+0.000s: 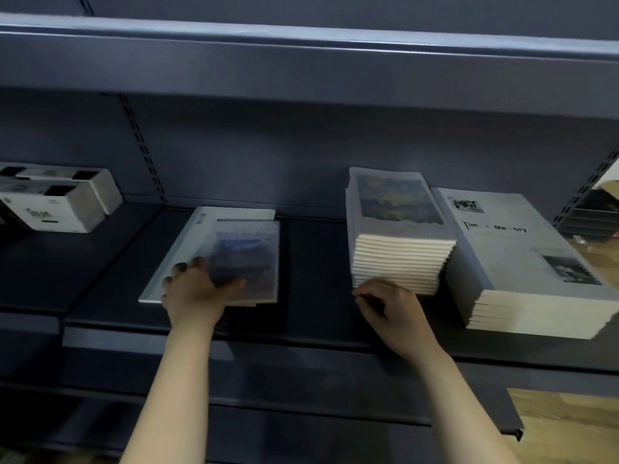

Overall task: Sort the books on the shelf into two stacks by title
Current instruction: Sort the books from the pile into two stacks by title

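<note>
On the dark shelf (pixel 315 262) a small book with a blue picture cover (pixel 249 259) lies on a larger white book (pixel 182 249). My left hand (pixel 192 291) grips the blue-cover book at its near left corner, thumb on top. To the right stands a tall stack of painted-cover books (pixel 397 229). My right hand (pixel 390 308) is at the stack's bottom front edge, fingers curled; whether it pinches a book is unclear. Further right is a stack of white "Time & Memory" books (pixel 522 262).
Two white boxes (pixel 57 199) sit at the shelf's far left. An upper shelf (pixel 301 55) overhangs. A slotted upright (pixel 142 145) runs down the back panel. Wooden floor (pixel 569 426) shows at the lower right, past the shelf end.
</note>
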Tool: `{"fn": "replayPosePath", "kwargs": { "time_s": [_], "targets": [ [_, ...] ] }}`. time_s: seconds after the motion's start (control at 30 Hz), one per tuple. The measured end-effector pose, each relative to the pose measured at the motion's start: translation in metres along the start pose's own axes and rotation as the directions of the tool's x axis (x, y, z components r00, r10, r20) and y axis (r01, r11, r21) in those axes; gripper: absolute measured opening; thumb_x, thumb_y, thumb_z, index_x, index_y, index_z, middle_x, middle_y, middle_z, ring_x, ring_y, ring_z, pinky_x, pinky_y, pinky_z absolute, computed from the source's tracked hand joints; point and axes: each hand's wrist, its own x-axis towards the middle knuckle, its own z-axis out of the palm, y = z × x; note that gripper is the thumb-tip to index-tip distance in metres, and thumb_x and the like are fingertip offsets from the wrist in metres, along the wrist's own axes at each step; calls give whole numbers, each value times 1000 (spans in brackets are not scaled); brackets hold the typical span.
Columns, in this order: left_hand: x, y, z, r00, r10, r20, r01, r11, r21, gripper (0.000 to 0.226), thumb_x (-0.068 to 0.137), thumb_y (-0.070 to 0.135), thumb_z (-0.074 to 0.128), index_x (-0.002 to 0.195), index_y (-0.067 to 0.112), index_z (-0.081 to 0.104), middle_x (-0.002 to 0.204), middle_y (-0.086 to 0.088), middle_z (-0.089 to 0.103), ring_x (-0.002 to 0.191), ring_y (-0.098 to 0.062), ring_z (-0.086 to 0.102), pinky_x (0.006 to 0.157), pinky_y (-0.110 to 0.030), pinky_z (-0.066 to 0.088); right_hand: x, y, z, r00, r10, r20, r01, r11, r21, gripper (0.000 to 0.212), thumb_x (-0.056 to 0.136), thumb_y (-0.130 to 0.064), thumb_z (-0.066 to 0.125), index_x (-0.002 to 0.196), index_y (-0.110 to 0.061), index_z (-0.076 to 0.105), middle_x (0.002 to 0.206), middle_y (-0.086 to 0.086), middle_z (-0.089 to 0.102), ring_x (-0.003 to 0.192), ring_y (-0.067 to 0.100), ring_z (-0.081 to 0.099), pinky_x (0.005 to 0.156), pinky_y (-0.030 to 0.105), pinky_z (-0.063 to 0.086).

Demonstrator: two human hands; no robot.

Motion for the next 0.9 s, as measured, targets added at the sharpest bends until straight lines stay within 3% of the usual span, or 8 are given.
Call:
{"fn": "replayPosePath", "kwargs": {
  "time_s": [0.1,0.2,0.33,0.43,0.57,0.7,0.8,0.9],
  "targets": [
    [11,-2,-2,997,26,78,-29,999,44,100,54,80,61,124,10,54,118,-17,59,111,-38,51,87,-41,42,1,-1,0,1000,-3,-13,3,1000,-4,14,86,-14,65,94,-25,71,94,-13,65,88,-1,59,77,7,42],
    [13,1,-3,995,24,95,-9,988,-153,84,65,57,76,125,4,53,119,-18,60,112,-37,52,90,-41,44,1,0,1,1000,-17,-18,17,1000,0,14,85,-13,66,94,-22,72,93,-12,66,88,0,60,78,12,46],
    [5,9,-4,992,49,-117,-95,901,-424,34,95,30,52,117,6,48,102,-16,62,92,-34,57,71,-34,38,1,1,0,1000,-25,-8,25,1000,-2,15,86,-13,66,94,-23,72,94,-12,66,90,1,60,80,17,48],
    [-10,18,-4,963,98,-251,-227,795,-562,22,100,28,40,112,12,49,90,0,59,76,-17,54,60,-27,37,2,-2,-3,1000,-23,-8,23,999,46,15,86,-13,66,96,-23,72,95,-12,65,90,1,61,79,18,49],
    [-30,39,-2,949,30,-313,-272,579,-769,14,100,26,42,110,19,51,88,16,56,76,3,53,66,-19,42,2,-9,-8,1000,20,-23,-14,974,224,17,87,-11,67,99,-21,71,96,-10,68,89,3,64,76,21,52],
    [-47,73,-5,969,25,-247,-237,388,-891,12,99,22,43,107,25,52,89,20,58,76,6,53,66,-9,43,7,-23,-21,988,147,38,-144,831,538,23,89,-16,66,111,-23,66,100,-8,69,96,7,65,80,22,50],
    [-61,98,-5,973,78,-216,-229,321,-919,13,100,20,41,107,26,50,83,23,56,73,9,51,64,-5,41,9,-28,-31,989,144,25,-129,785,606,32,88,-28,64,119,-31,59,101,-9,68,95,13,65,82,35,55],
    [-69,112,-4,972,120,-204,-231,289,-929,14,100,20,41,104,29,51,77,25,55,70,6,49,63,-7,42,10,-27,-41,971,238,-1,-173,706,686,27,90,-15,64,115,-26,61,102,-3,69,95,15,66,78,40,59]
  ]
}}
